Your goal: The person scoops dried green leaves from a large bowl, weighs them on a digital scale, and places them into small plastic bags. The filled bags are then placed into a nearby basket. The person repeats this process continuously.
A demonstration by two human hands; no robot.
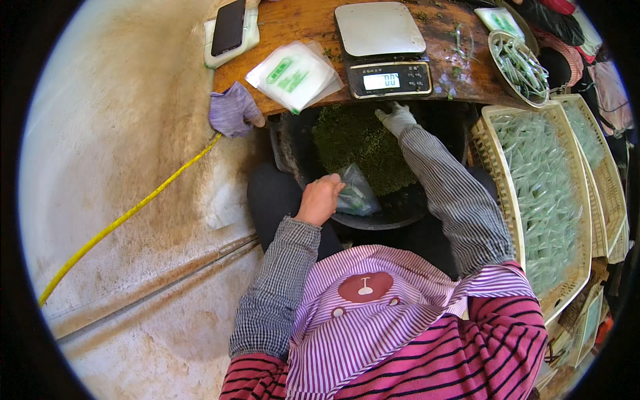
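Your left hand (321, 198), bare, pinches a bag (361, 199) by its left side, the fingers closed on the film. The bag is clear and thin, shiny along its creases and a little cloudy, with a trace of green showing low on it. It slants over the near part of a round black tub (287, 152), between you and the greens (357, 143); you cannot tell from here whether it touches the tub. The greens are fine, small-leaved and densely heaped, dark on the left and more yellow-green toward the right.

Your right hand (399, 120), in a pale glove, is at the far edge of the heap, thumb and forefinger slightly apart; whether its fingers grasp any greens cannot be told. Beyond the tub, the brown wooden surface (448, 33) carries a scale (381, 30) and a fanned stack of flat bags (293, 75) with green print.
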